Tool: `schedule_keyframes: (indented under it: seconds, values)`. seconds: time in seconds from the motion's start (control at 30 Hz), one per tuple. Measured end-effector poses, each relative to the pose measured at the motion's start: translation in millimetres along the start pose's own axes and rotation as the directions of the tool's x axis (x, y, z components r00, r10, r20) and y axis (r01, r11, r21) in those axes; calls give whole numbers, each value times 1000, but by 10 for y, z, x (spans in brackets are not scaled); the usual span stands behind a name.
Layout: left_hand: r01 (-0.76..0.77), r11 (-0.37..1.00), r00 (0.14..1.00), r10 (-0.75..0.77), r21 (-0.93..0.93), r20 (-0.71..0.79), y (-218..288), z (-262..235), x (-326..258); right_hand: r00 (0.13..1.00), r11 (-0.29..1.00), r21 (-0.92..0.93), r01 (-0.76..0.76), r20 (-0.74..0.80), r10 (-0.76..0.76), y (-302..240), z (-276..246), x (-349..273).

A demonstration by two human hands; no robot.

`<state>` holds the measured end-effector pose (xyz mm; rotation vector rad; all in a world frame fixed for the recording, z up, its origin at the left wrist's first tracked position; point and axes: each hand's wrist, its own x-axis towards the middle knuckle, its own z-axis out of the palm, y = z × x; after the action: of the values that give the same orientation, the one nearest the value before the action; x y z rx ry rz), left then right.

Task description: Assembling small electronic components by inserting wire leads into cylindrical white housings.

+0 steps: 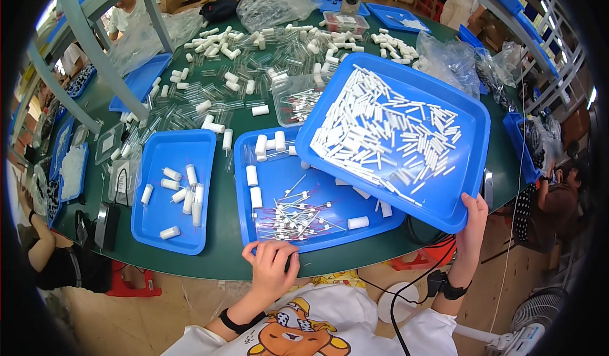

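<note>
My right hand (473, 220) grips the near right corner of a blue tray (466, 159), thumb over its rim. This tray is tilted and overlaps another blue tray; many short white sticks (406, 134) are spread inside it. My left hand (273, 264) is closed, its fingers curled at the near rim of the lower blue tray (279, 178); its fingertips are partly hidden. Inside that lower tray lies a pile of thin leads with small white connectors (298, 220), along with several white cylinders (255, 197). The upper tray hides its right part.
A smaller blue tray (149, 220) at left holds white cylinders. Clear tubes (209, 93) and more white cylinders (219, 42) are strewn over the green table (266, 118). Behind the trays sits a clear plastic box (285, 93). A grey metal frame (70, 58) stands at left; other people sit around.
</note>
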<state>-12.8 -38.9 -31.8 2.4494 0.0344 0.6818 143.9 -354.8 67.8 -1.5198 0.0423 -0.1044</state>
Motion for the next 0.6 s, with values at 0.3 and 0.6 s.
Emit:
schedule_keyframes:
  seconds: [0.3, 0.6]
  values:
    - [9, 1000, 1000, -9, 14, -5, 7, -1, -11, 992, 984, -128, 121, 40, -117, -50, 75, -26]
    - [-7, 1000, 1000, 7, 10, -8, -15, 15, -17, 981, 964, -184, 192, 61, -184, -110, 97, -82]
